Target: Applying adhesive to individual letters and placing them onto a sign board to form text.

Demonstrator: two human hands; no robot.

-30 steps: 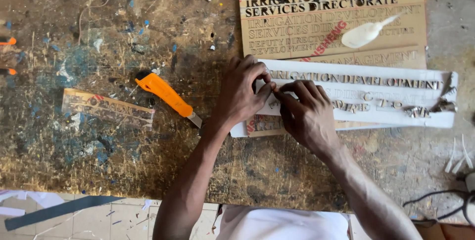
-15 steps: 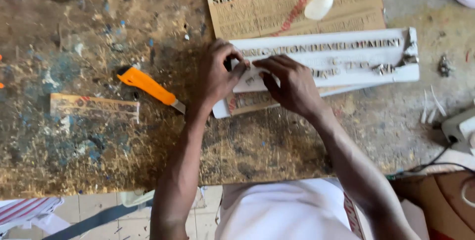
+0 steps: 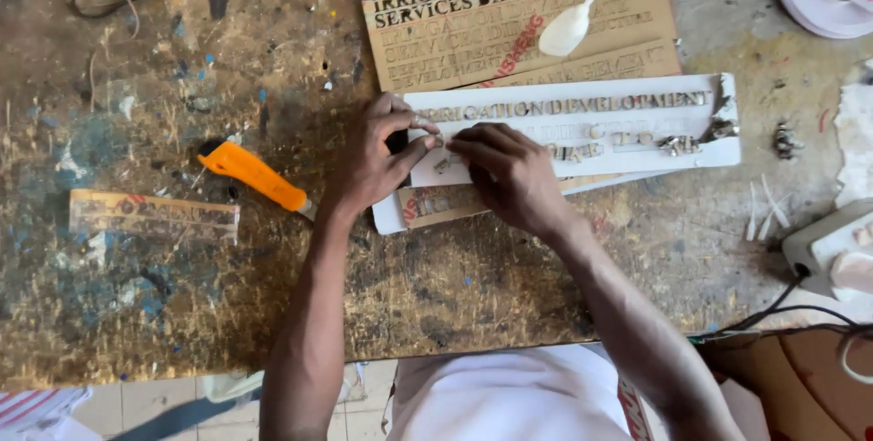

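In the head view, a long white board (image 3: 582, 127) carrying rows of small cut-out letters was seen lying on the worn worktable (image 3: 182, 314), partly over a brown stencil board (image 3: 518, 18). Its left end was pressed by the left hand (image 3: 377, 155) and right hand (image 3: 509, 173), fingertips pinched together on a small letter piece (image 3: 443, 164). An orange utility knife (image 3: 255, 177) lay just left of the hands.

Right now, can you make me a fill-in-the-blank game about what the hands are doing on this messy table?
1. Both hands, the left hand and the right hand, rest on a long ____ board with cut-out letters.
2. The utility knife lying left of the hands is ____.
3. The knife lies on the worn table, held by ____ hand.
4. A clear ruler lies to the ____ of the knife.

Missing words: white; orange; neither; left
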